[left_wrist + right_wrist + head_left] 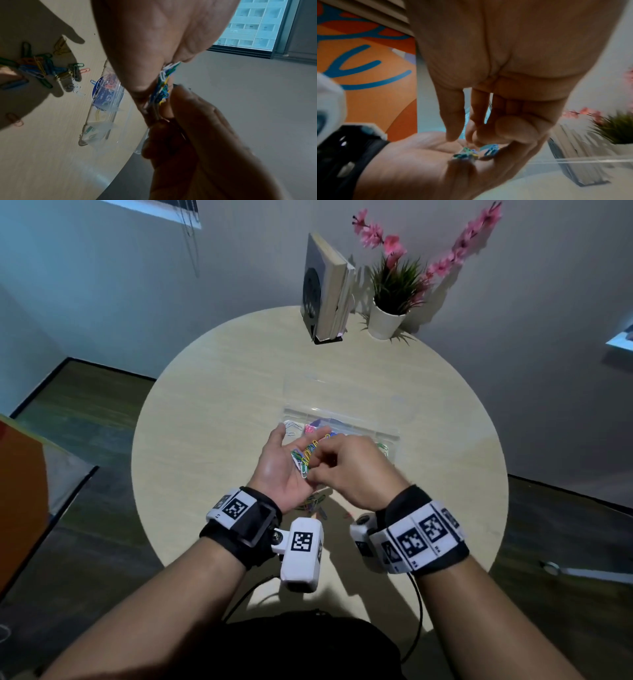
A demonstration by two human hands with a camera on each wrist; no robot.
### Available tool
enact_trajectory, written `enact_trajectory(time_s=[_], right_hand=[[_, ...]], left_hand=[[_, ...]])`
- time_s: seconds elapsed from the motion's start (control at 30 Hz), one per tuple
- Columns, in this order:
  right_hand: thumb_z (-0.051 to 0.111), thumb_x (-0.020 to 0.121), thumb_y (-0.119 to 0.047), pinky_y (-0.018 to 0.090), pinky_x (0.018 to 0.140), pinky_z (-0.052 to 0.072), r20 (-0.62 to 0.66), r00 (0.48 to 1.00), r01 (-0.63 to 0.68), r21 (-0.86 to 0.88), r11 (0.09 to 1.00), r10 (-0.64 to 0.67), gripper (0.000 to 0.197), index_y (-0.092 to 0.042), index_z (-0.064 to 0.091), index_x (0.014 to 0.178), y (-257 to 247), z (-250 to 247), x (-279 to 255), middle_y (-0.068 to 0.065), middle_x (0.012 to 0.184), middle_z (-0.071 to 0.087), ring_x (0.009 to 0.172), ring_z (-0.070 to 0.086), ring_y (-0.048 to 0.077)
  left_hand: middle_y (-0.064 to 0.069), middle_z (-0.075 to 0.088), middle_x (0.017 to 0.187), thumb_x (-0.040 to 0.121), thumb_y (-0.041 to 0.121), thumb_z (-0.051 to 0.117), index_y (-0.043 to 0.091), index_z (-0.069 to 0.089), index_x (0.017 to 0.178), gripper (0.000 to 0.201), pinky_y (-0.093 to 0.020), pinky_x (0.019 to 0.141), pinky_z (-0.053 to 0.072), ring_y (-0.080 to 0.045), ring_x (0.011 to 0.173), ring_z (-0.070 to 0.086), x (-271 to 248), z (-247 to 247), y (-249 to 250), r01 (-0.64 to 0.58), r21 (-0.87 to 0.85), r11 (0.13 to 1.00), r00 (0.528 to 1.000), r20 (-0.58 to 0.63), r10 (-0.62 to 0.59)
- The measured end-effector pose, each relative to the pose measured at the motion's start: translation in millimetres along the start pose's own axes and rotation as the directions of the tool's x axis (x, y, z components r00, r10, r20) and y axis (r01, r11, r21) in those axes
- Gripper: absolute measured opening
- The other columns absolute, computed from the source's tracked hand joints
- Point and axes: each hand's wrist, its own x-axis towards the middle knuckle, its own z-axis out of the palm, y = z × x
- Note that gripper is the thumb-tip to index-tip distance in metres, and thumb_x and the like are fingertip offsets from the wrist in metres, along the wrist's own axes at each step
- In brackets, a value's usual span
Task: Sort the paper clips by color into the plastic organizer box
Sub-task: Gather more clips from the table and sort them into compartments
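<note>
Several paper clips (306, 457) lie along left hand (281, 470).

Clear glossy plastic organizer box (370, 428), pale matt wood-grain table (212, 412), smooth coloured paper clips (306, 460)

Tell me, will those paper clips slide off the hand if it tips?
Probably: the paper clips lie loose on the open palm of the left hand. They look thin and small, so likely very light. They overlap, so several may lift together.

Loose paper clips (42, 67) lie on the table (212, 392) before the organizer box (356, 424).
</note>
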Motion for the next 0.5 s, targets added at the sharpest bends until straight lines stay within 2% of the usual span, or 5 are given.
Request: enact_trajectory(time_s=[0.07,0.13,0.33,0.43,0.5], right_hand=[[0.072,0.076,-0.029,0.022,0.057,0.038,0.005,1.000,-0.013,-0.103,0.995,0.013,0.013,-0.019,0.064,0.073,-11,5,-1,-0.001,0.073,0.064,0.066,0.052,0.012],[0.071,0.077,-0.030,0.025,0.053,0.035,0.002,0.999,-0.040,-0.159,0.986,0.041,0.016,-0.016,0.063,0.075,-18,11,0,0.003,0.077,0.063,0.069,0.054,0.015],[0.065,0.079,-0.024,0.026,0.047,0.029,0.004,0.996,-0.088,-0.249,0.965,0.092,0.014,-0.016,0.058,0.070,-29,14,5,0.006,0.077,0.056,0.071,0.054,0.021],[0.059,0.081,-0.019,0.027,0.051,0.033,-0.004,0.996,-0.091,-0.248,0.965,0.093,0.005,-0.021,0.056,0.078,-30,13,7,0.008,0.082,0.061,0.073,0.053,0.023],[0.055,0.085,-0.021,0.028,0.061,0.036,-0.027,0.997,-0.082,-0.218,0.972,0.078,0.008,-0.022,0.061,0.089,-28,13,7,0.010,0.088,0.064,0.076,0.053,0.023]], left_hand=[[-0.021,0.069,0.107,0.097,0.058,0.021,0.003,0.058,0.123,0.071,-0.035,0.082,0.053,-0.029,0.092,0.068,-4,-3,3,-0.019,0.026,0.999,1.000,-0.007,0.019],[-0.020,0.063,0.122,0.097,0.058,0.021,0.003,0.056,0.126,0.071,-0.037,0.089,0.048,-0.030,0.103,0.063,-8,-6,5,-0.034,0.029,0.999,0.999,-0.014,0.034],[-0.018,0.064,0.120,0.097,0.051,0.026,0.006,0.057,0.127,0.063,-0.028,0.072,0.055,-0.025,0.095,0.062,-10,-11,8,-0.045,0.023,0.999,0.999,0.001,0.045],[-0.018,0.059,0.129,0.097,0.049,0.027,0.005,0.056,0.130,0.062,-0.036,0.098,0.043,-0.028,0.118,0.052,-5,-13,6,-0.049,0.018,0.999,0.999,0.005,0.049],[-0.020,0.055,0.134,0.098,0.047,0.026,0.004,0.053,0.133,0.062,-0.039,0.104,0.038,-0.029,0.130,0.047,-3,-13,5,-0.047,-0.002,0.999,0.999,0.014,0.047]])
